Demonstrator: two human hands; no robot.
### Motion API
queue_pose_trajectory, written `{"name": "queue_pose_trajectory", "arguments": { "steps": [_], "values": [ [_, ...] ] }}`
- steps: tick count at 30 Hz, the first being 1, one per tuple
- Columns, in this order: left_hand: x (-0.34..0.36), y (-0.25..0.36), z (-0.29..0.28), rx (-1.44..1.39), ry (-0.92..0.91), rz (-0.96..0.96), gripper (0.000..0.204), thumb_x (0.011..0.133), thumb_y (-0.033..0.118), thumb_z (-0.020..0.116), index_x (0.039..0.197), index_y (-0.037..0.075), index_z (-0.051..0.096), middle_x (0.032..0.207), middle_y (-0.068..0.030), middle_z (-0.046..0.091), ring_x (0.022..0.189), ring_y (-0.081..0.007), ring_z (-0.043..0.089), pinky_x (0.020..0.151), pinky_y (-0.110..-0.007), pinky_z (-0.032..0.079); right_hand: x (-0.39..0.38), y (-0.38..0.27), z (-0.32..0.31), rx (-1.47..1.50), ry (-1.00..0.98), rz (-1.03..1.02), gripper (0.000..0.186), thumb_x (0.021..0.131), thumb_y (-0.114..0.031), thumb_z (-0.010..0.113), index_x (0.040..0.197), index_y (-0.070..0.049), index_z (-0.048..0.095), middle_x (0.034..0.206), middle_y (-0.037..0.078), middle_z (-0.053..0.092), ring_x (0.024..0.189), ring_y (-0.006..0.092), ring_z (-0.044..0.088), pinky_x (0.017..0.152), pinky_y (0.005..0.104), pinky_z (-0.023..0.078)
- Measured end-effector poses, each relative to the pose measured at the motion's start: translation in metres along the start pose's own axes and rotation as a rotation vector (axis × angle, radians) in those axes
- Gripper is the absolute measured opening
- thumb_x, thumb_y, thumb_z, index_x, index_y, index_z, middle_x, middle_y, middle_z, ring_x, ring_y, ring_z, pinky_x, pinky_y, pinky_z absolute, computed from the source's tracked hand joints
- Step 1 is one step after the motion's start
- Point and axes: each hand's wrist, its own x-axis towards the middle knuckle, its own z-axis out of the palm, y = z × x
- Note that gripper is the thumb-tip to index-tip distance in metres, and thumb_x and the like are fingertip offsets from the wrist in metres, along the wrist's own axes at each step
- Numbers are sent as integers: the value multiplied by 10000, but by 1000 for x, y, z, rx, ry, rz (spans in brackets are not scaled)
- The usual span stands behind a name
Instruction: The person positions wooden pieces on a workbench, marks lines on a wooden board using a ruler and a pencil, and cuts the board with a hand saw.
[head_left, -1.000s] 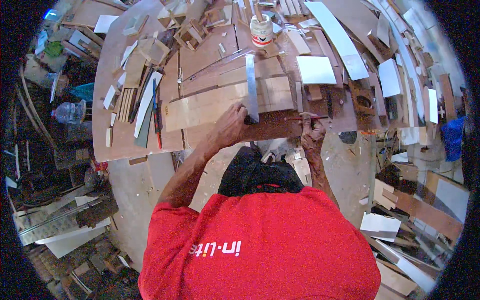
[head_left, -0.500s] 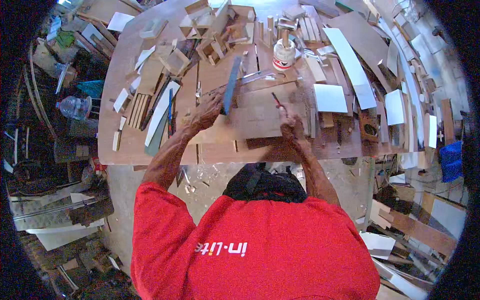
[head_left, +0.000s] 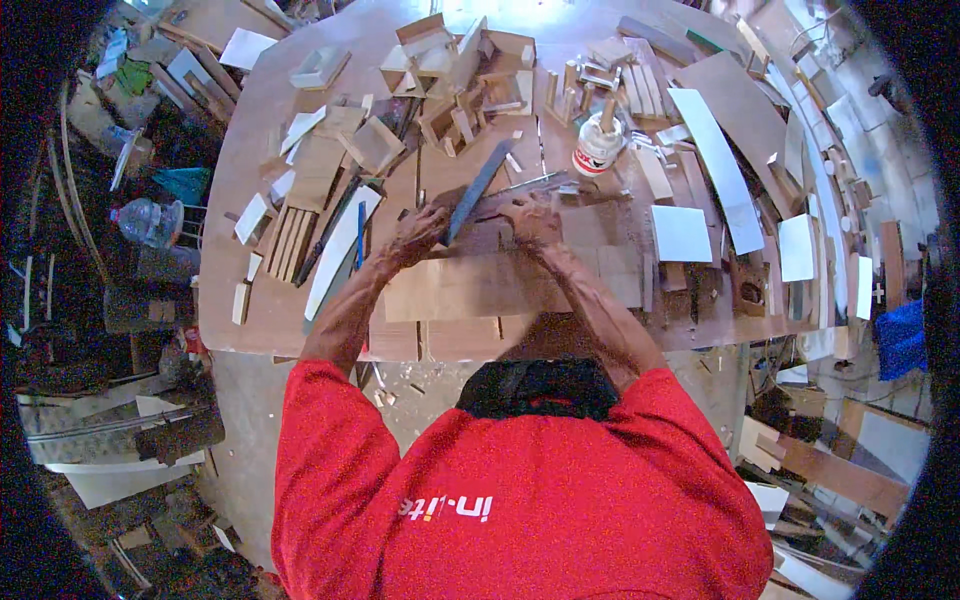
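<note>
A long grey-blue flat strip (head_left: 478,190) slants up and away across the work table. My left hand (head_left: 420,235) is closed at its near end, though the fingers are partly hidden. To the right, my right hand (head_left: 533,222) reaches down with fingers spread, touching the area beside a thin grey metal bar (head_left: 535,187). No pencil-like stick can be made out in it. Under and in front of both hands lies a pale wooden board (head_left: 470,288), with its long side toward me.
A glue jar (head_left: 597,148) with a stick in it stands beyond my right hand. Small open wooden boxes (head_left: 465,70) are piled at the back. White panels (head_left: 683,234) and strips lie right; a curved white piece (head_left: 342,250) and slats lie left.
My right hand has moved left and down onto the work, and the thin stick it held no longer shows. My left hand shifted left with the strip's near end, tilting the strip.
</note>
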Motion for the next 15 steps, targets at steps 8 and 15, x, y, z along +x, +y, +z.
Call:
{"name": "queue_pose_trajectory", "arguments": {
  "steps": [8, 15],
  "values": [
    [-3, -9, -7, 46, -66, 47, 555, 724, 172, 716, 1227, -11, 569, 1298, -138, 504, 1196, -332, 494, 952, -400, 493, 18, 17, 90, 437, 26, -130, 445, 832, -278, 648, 1242, -105, 636, 1328, 142, 570, 1276, 363, 484, 1092, 550, 329],
    [0, -13, 8, -7, 33, 56, 559, 822, 381, 702, 1213, 2, 580, 1326, -152, 497, 1242, -357, 476, 982, -463, 479, -4, 80, 71, -698, 394, 94, 602, 933, -377, 479, 1419, -24, 435, 1472, 237, 408, 1375, 405, 366, 1125, 611, 257]
  ]
}}
